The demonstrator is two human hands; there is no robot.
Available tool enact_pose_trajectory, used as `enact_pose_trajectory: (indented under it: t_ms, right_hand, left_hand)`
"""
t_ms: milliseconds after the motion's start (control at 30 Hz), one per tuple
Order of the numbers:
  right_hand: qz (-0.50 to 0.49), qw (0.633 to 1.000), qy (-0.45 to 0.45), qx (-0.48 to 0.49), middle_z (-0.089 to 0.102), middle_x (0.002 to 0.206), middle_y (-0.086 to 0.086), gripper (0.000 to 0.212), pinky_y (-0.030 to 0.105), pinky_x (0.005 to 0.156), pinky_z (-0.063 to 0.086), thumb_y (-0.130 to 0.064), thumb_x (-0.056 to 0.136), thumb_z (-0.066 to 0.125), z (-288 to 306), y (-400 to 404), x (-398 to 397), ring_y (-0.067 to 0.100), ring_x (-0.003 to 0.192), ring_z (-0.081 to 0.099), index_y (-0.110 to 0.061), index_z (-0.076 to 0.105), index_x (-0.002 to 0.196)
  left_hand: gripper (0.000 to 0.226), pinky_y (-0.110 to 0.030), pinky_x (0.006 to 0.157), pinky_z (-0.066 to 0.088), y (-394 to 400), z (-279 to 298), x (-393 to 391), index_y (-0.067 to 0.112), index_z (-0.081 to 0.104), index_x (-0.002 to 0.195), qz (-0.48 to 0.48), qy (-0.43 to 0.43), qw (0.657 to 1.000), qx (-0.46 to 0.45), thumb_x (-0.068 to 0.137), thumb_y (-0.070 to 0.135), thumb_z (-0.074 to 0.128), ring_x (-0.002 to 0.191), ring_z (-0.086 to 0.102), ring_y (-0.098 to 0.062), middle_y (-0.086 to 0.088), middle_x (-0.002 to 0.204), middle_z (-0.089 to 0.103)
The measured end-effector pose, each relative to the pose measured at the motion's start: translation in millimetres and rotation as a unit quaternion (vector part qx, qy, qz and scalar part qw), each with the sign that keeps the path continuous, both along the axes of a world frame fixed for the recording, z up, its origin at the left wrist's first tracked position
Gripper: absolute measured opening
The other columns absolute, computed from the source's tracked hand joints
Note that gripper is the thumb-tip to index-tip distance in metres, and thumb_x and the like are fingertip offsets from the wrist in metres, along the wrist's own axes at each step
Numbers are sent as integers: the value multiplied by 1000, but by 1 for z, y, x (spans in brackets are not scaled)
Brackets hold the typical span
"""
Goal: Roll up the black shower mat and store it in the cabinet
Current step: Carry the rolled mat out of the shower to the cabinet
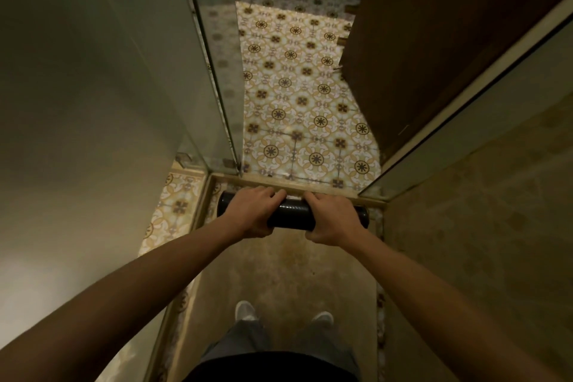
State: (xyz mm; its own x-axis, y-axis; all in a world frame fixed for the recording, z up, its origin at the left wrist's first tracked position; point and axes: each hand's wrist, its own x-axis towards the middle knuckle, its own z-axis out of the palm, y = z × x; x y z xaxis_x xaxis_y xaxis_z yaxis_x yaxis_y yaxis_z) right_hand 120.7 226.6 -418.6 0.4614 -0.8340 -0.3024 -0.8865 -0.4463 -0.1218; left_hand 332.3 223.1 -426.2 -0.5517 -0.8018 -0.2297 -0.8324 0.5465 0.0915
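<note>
Both hands: my left hand [252, 211] and right hand [331, 215] are wrapped over the black shower mat [290, 214], fingers curled across the top and thumbs tucked on my side, each closed firmly around the roll.
Mat: fully rolled into a tight dark cylinder, lying crosswise just on my side of the shower threshold [310, 191]; short ends of the roll show beyond each hand.
Step in hand: I judge the rolling done, and the lift and carry comes next.
Doing it well: I would keep both grips snug so the outer flap cannot spring loose, and raise the roll level, not one end first.
Route: the patterned tile floor [297, 96] begins just past the threshold; the glass door [217, 71] stands open left of it.
Cabinet: a dark wooden panel [418, 49] rises beyond the threshold on the right; whether it is the cabinet I cannot tell.
Risk: toes catching the threshold when stepping out.
</note>
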Motion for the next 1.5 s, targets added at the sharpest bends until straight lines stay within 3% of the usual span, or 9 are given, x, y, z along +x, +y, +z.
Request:
enact_pose_trajectory:
  t_ms: [133,267,333,433,600,833,1000,1500]
  right_hand:
    - [-11,1000,1,-4,67,112,1,65,39,74,57,-44,72,74,-4,-21,-3,25,89,66,-23,47,126]
    - [-32,999,2,11,67,109,1,65,37,71,56,-45,69,75,-18,-58,-19,24,86,65,-24,48,124]
    - [-34,999,0,19,67,107,0,66,36,71,55,-45,68,75,-27,-87,-29,25,86,65,-24,47,124]
    - [-25,999,0,21,67,109,2,74,38,74,56,-44,69,75,-39,-146,-46,26,88,66,-22,45,132]
    - [1,999,0,39,66,105,3,65,39,71,55,-44,71,75,-38,-257,-67,27,86,66,-21,45,124]
    - [28,999,-6,18,65,102,3,62,35,65,43,-40,68,76,-18,-382,-96,27,84,63,-22,46,119]
    - [43,999,8,6,65,104,4,69,35,66,39,-40,69,76,-19,-463,-112,28,86,63,-21,44,127]
    - [35,998,20,39,65,107,0,58,40,70,55,-44,70,73,-38,-778,-119,27,89,65,-24,46,117]
  left_hand:
    - [60,-34,64,43,-24,-2,-3,20,45,121,-7,-5,1000,13,70,39,69,94,62,-27,-4,109,63]
    - [58,-37,65,50,-69,-10,-20,21,41,117,-17,-12,999,39,70,39,70,91,60,-26,-5,106,61]
    - [58,-34,61,44,-99,-18,-32,20,42,117,-21,-14,999,44,70,38,70,89,60,-27,-6,105,61]
    - [60,-34,62,37,-153,-33,-48,19,43,121,-14,-22,999,40,71,38,69,91,60,-27,-5,106,60]
    - [59,-37,66,45,-254,-35,-73,21,43,118,31,-20,998,58,69,40,70,93,60,-27,-5,107,60]
    - [63,-39,72,52,-370,-15,-96,21,44,121,50,-3,998,49,68,43,70,92,60,-27,-5,107,60]
    - [65,-40,71,52,-443,-15,-111,21,43,125,62,18,997,44,69,41,68,92,60,-29,-6,106,60]
    - [52,-36,61,44,-755,-39,-119,24,49,111,84,44,994,60,67,41,69,83,63,-27,-1,98,62]
